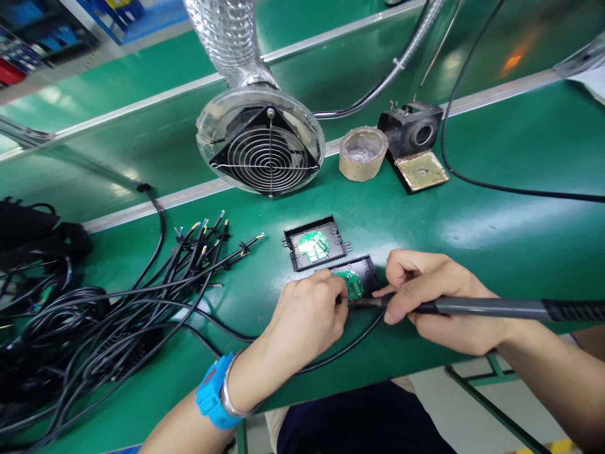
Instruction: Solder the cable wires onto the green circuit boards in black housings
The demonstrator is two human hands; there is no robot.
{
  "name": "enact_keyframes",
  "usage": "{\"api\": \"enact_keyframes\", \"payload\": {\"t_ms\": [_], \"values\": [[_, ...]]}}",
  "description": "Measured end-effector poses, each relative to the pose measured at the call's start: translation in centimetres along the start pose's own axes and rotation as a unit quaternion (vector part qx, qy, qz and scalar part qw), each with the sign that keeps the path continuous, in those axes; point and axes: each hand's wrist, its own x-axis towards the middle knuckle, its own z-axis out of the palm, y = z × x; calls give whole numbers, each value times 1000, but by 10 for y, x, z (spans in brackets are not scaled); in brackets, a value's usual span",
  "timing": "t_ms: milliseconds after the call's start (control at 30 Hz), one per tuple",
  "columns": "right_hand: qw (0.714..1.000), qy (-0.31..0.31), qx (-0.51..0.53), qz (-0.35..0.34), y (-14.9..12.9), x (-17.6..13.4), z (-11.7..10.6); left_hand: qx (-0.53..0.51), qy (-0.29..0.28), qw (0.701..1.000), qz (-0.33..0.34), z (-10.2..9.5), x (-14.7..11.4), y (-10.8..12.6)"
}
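Observation:
My right hand [439,299] grips a soldering iron [491,308], its tip pointing left to the near edge of a green circuit board [352,284]. That board lies in a black plastic case [366,268] on the bench. My left hand [309,312] is closed at the left near side of the same case, fingertips pinched close to the iron's tip; what they hold is hidden. A black cable [352,345] curves from under my left wrist towards the case. Just behind lies a second black case [307,228] with another green board [313,246] in it.
Black cables [118,321] with stripped ends are heaped at the left. A round fume extractor fan [270,157] stands behind the cases. Right of it are a tape-like ring [362,165] and a soldering iron stand [411,129] with a yellowish sponge [422,170]. The green bench [510,246] extends right.

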Motion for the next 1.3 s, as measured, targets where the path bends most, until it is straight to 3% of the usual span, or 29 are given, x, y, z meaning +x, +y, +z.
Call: {"api": "enact_keyframes", "payload": {"t_ms": [900,1200,1300], "values": [[998,-2,22,56,12,3,-5,1,-6,1000,-4,-1,1,1],[991,62,108,40,8,-17,-12,3,-4,1000,0,-1,1,1],[986,129,106,25,7,-27,-14,3,-1,1000,0,-1,0,1]]}}
